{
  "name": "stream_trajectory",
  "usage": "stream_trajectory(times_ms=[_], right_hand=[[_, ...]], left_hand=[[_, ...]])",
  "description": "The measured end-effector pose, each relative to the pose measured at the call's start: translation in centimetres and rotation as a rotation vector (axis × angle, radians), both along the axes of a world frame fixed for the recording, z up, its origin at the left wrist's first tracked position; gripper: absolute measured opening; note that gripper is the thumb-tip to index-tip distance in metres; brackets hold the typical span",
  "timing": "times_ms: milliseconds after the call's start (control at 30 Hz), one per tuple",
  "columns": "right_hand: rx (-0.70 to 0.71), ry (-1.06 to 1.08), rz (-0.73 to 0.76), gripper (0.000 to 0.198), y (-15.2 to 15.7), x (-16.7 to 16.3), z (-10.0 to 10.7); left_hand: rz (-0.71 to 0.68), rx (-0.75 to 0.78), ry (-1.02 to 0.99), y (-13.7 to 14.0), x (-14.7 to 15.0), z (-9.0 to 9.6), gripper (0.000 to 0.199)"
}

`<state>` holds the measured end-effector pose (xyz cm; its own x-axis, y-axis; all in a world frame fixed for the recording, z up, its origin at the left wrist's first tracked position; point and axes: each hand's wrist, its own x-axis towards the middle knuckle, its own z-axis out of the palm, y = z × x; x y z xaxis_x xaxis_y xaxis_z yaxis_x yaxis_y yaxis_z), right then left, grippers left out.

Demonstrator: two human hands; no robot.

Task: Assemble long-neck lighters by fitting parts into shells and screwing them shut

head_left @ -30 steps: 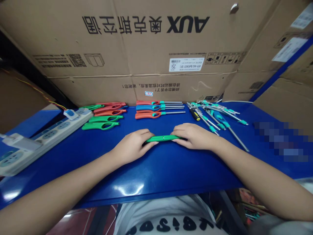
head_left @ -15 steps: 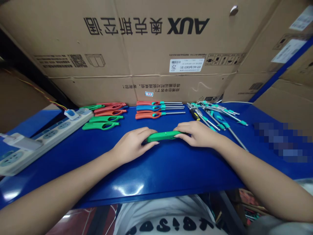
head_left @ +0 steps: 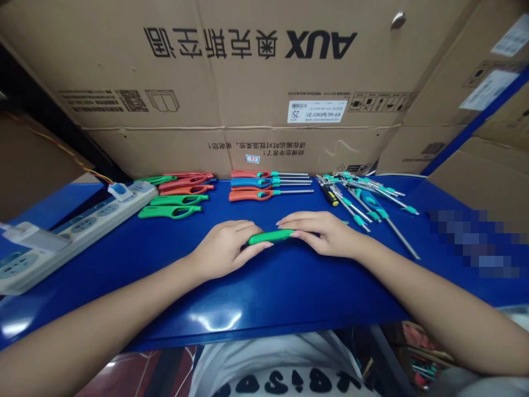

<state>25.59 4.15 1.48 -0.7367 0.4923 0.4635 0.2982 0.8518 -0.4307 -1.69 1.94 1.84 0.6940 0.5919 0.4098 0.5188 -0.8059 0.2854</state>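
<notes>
In the fingers of the left hand [head_left: 225,248] and the right hand [head_left: 324,234], grips a green handle [head_left: 270,237] by its two ends, crosswise between the front and back edges of the tabletop [head_left: 289,286]. Has, near the back edge, a few red, blue and orange lighters [head_left: 250,182]. Has more handles [head_left: 159,212] toward the back left corner, just beside a power strip [head_left: 86,223], and metal tubes [head_left: 400,237] with a screwdriver [head_left: 329,194] toward the back right corner
</notes>
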Motion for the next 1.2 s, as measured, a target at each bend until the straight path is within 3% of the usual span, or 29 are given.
stream_trajectory(times_ms=[133, 333, 533, 733, 867, 1067, 1200], right_hand=[[0.067, 0.033, -0.07, 0.026, 0.0, -0.3, -0.6], [0.004, -0.059, -0.046, 0.021, 0.6, 0.3, 0.3], [0.186, -0.134, -0.164, 0.022, 0.8, 0.9, 0.0], [0.301, -0.145, -0.164, 0.023, -0.3, -0.2, -0.1], [0.253, -0.24, -0.169, 0.026, -0.3, -0.3, 0.5], [0.267, -0.518, -0.441, 0.046, 1.8, 2.7, 1.6], [0.28, -0.622, -0.574, 0.019, 3.6, 5.2, 1.7]], left_hand=[[0.04, -0.093, -0.029, -0.2, 0.2, -0.2, 0.028], [0.02, -0.061, -0.013, 0.5, -0.4, -0.2, 0.026], [0.073, -0.148, -0.104, 0.7, -0.4, -0.4, 0.025], [0.117, -0.089, 0.139, -0.8, 0.5, -0.2, 0.029], [0.134, -0.037, 0.223, -0.7, 0.4, -0.3, 0.029], [0.244, 0.078, 0.244, 0.7, -0.4, -0.4, 0.028], [0.281, 0.119, 0.249, 1.0, -0.6, -0.3, 0.027]])
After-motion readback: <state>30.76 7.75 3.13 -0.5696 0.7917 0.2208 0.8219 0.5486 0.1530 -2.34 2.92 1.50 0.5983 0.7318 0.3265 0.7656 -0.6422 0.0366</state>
